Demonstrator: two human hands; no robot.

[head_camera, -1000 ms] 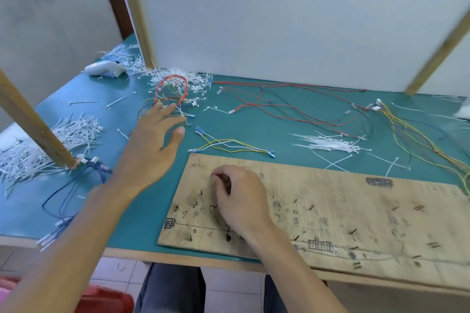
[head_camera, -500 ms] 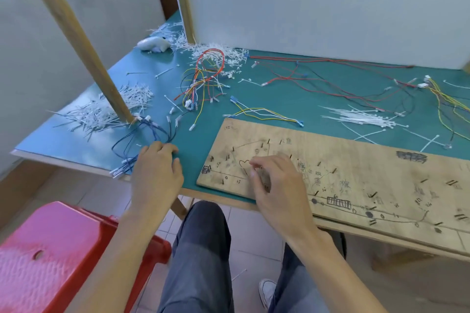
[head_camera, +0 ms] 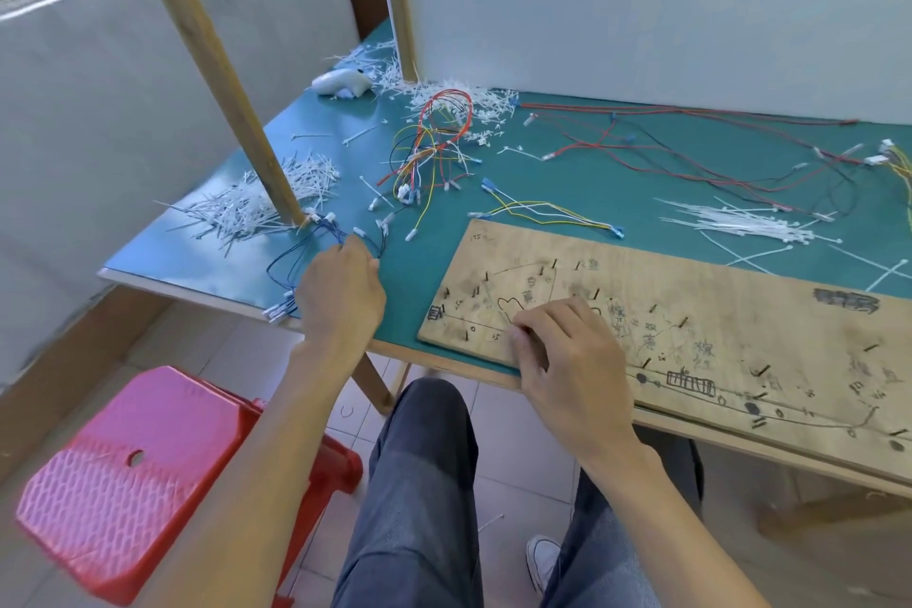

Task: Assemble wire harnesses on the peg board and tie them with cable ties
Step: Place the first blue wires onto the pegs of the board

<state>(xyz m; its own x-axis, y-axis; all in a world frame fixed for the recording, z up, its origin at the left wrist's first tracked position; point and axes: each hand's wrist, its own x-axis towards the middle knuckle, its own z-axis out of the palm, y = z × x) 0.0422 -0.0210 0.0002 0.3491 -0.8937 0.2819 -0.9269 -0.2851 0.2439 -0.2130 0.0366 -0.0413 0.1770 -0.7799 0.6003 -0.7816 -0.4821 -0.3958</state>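
- We see our left hand (head_camera: 340, 294) reaching forward over the near-left corner of the teal counter (head_camera: 592, 183), forearm stretched out from the lower left, back of the hand up.
- Its fingers (head_camera: 356, 248) are curled down onto the blue wire bundle (head_camera: 301, 257) that loops beside the slanted wooden post (head_camera: 222, 69); they look pinched on the strands, though the hand hides the contact itself.
- Our right hand (head_camera: 567, 355) rests on the near-left part of the wooden peg board (head_camera: 691, 311), wrist bent, knuckles up.
- Its fingers (head_camera: 523, 328) are drawn together narrowly with the tips pressed to the board near a drawn outline; we cannot tell whether anything is held between them.
- The peg board lies flat along the counter's front edge, with small dark pegs and pen markings across it.
- A loose pile of white cable ties (head_camera: 740, 225) lies just beyond the board on the right; another pile (head_camera: 261, 202) surrounds the foot of the post.
- A tangle of red, yellow and green wires (head_camera: 434, 148) lies behind the left hand, well apart from the board.
- A red stool (head_camera: 128, 474) stands on the floor to our left.
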